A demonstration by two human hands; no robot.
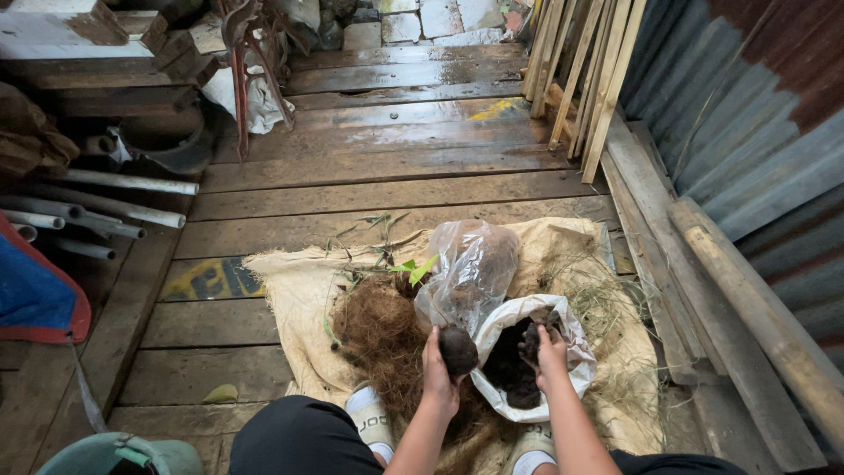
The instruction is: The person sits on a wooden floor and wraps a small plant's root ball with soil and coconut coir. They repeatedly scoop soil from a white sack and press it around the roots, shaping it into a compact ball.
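My left hand (437, 369) holds a dark round ball of soil (458, 350) just left of an open white sack (563, 321) filled with dark soil. My right hand (550, 352) is inside the sack's mouth, its fingers in the dark soil (512, 365). A heap of brown coconut fibre (380, 332) lies to the left of my left hand. Behind the sack stands a clear plastic bag (473, 266) with brownish contents. A small green plant (413, 266) lies beside the fibre. All of this rests on a burlap cloth (290, 290).
The floor is wooden planks (369, 167). Grey pipes (114, 209) lie at the left, with a blue and red tarp (31, 295) and a green bucket (119, 456). Wooden slats (585, 70) lean at the back right. Beams (747, 308) and corrugated metal (756, 123) line the right.
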